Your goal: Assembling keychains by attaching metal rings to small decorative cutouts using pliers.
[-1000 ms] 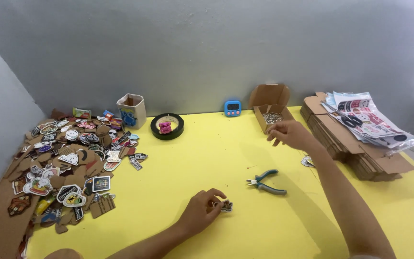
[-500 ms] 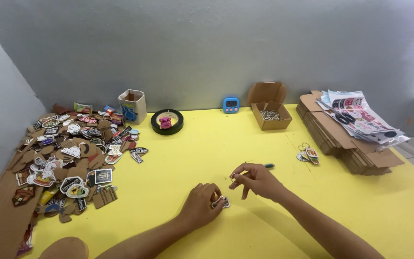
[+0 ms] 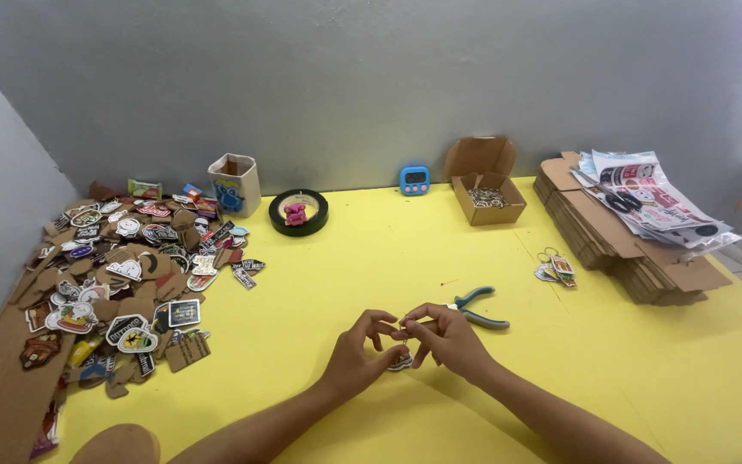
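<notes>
My left hand [image 3: 361, 351] and my right hand [image 3: 447, 338] meet over the yellow table [image 3: 371, 258] near its front edge. Together they pinch a small flat keychain charm [image 3: 402, 361] and a tiny metal ring at their fingertips. The charm is mostly hidden by my fingers. Blue-handled pliers [image 3: 477, 308] lie on the table just beyond my right hand, not touched.
A heap of cardboard charm pieces [image 3: 122, 275] covers the left side. At the back stand a small paper cup box [image 3: 235, 183], a black tape roll [image 3: 299, 211], a blue timer [image 3: 415, 180] and an open carton of rings [image 3: 489, 191]. Finished keychains [image 3: 556, 268] lie beside stacked cardboard [image 3: 637, 241].
My right hand came back from the ring carton at the back right to my left hand. Both hands now join on the charm; the view has tilted slightly.
</notes>
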